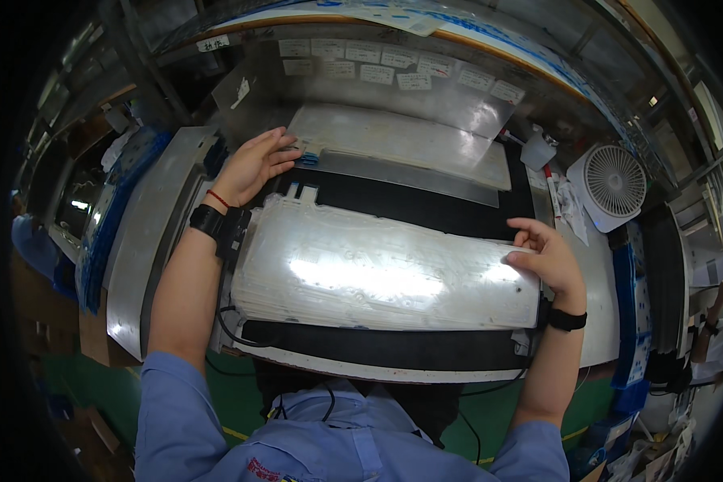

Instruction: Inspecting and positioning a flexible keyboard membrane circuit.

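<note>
A stack of thin, silvery translucent sheets (353, 257) lies across the middle of a black mat (426, 349), with tabs at its far left corner. Farther back, another flat pale sheet (410, 145) has small blue tabs (309, 157) at its left end. My left hand (255, 166) is stretched out beside these tabs, fingers extended; whether the fingertips touch them I cannot tell. At the stack's right end is my right hand (548, 259), its thumb by the top sheet's corner and its index finger apart from it. Some of its fingers are partly hidden.
A white fan (614, 177) stands at the right, beside a small translucent bottle (538, 150). A clear upright panel (369, 84) with paper labels rises behind the mat. Metal-topped surfaces and blue trays (631, 321) flank the bench. A black cable (237, 331) hangs near its left edge.
</note>
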### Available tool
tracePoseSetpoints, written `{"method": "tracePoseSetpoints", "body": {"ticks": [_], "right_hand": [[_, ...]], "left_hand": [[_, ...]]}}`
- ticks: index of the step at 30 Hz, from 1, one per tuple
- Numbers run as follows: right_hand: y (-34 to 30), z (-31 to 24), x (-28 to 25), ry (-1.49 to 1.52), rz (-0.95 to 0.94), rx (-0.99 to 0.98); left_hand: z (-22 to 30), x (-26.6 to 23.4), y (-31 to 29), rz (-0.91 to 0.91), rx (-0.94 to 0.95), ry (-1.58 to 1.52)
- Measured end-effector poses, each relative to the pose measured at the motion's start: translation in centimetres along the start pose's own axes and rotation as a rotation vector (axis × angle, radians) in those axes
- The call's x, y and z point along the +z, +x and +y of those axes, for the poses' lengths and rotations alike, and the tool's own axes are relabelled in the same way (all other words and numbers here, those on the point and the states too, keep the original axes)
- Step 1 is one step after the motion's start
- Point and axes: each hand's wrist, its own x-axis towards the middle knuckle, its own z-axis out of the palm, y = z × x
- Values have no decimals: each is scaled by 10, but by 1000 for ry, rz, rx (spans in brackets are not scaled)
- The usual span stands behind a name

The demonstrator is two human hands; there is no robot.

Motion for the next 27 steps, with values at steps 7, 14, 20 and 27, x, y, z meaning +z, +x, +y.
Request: {"method": "tracePoseSetpoints", "body": {"ticks": [7, 14, 20, 27], "right_hand": [[1, 2, 1, -176, 43, -12], [2, 2, 2, -140, 136, -112], [5, 8, -1, -85, 190, -197], [11, 14, -3, 31, 328, -189]], "left_hand": [[-1, 2, 0, 143, 17, 134], [2, -2, -2, 161, 54, 112], [7, 0, -3, 3, -8, 104], [12, 18, -12, -83, -41, 185]]}}
